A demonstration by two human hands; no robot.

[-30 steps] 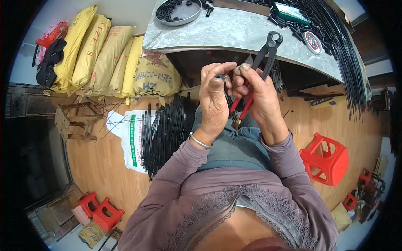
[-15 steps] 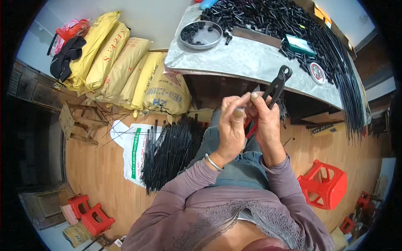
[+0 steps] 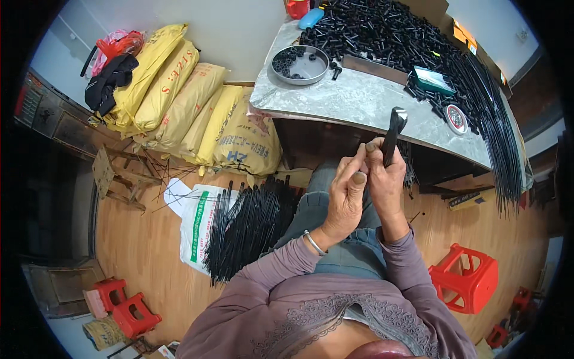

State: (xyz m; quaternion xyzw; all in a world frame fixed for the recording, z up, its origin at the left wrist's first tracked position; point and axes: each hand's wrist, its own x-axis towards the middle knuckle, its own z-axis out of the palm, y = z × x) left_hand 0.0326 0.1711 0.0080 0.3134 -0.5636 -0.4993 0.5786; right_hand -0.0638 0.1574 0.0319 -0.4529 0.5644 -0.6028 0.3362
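My right hand [image 3: 387,194] is closed around a pair of dark pliers [image 3: 392,137], whose shiny head points up toward the table edge. Close beside it, my left hand [image 3: 345,206] is curled, its fingertips meeting those of the right hand. Whatever small thing sits between the fingertips is too hidden to make out. Both hands are raised over my lap, in front of the grey marble-look table [image 3: 335,99]. On that table, a round metal dish [image 3: 311,70] holds small black rings, and a big heap of short black tubes [image 3: 371,30] lies behind it.
Long thin black rods [image 3: 499,137] hang over the table's right end. More black rods [image 3: 248,236] lie on a white sack left of my legs. Yellow sacks [image 3: 173,90] lean on the wall, near a wooden stool [image 3: 119,176]. A red plastic stool [image 3: 466,278] is at right.
The pliers have turned, so their two arms no longer show apart and the red handles are hidden. Both hands have shifted slightly right and down; the whole view has tilted a little.
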